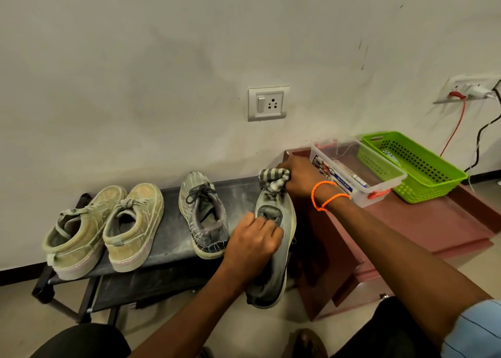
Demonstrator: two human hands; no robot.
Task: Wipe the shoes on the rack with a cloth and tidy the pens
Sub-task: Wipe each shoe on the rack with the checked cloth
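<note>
My left hand (252, 239) grips a dusty grey sneaker (282, 252) by its opening, holding it off the right end of the black shoe rack (168, 195). My right hand (301, 177), with orange bands on the wrist, holds a bunched striped grey-and-white cloth (272, 180) against the toe of that sneaker. The matching grey sneaker (202, 211) stands on the rack's top shelf. Two tan canvas shoes (105, 227) stand on the left half. No loose pens are plainly visible.
A maroon low cabinet (423, 222) stands right of the rack. On it sit a clear plastic box (357, 168) with items inside and a green perforated basket (412, 165). A wall socket (268, 103) is above; cables hang at the far right.
</note>
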